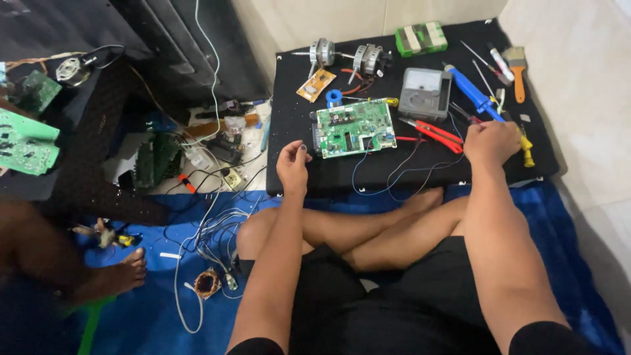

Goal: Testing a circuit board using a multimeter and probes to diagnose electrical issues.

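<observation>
A grey meter (425,92), red-handled pliers (434,133) and a blue soldering tool (472,91) are lying around the green circuit board (351,127) on the black mat (296,118), with two small motors (345,56) and a green box (421,38) behind. The left hand (293,164) is resting loosely open just beside the board's left edge. The right hand (491,141) is curling over a yellow-handled tool (526,150); whether it is gripping is unclear.

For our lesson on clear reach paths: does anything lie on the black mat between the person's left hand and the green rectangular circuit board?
Nothing visible does. The left hand rests on the black mat just left of the green rectangular circuit board, with only bare mat between them. The thin blue wires lie below the board, outside that gap.
</observation>
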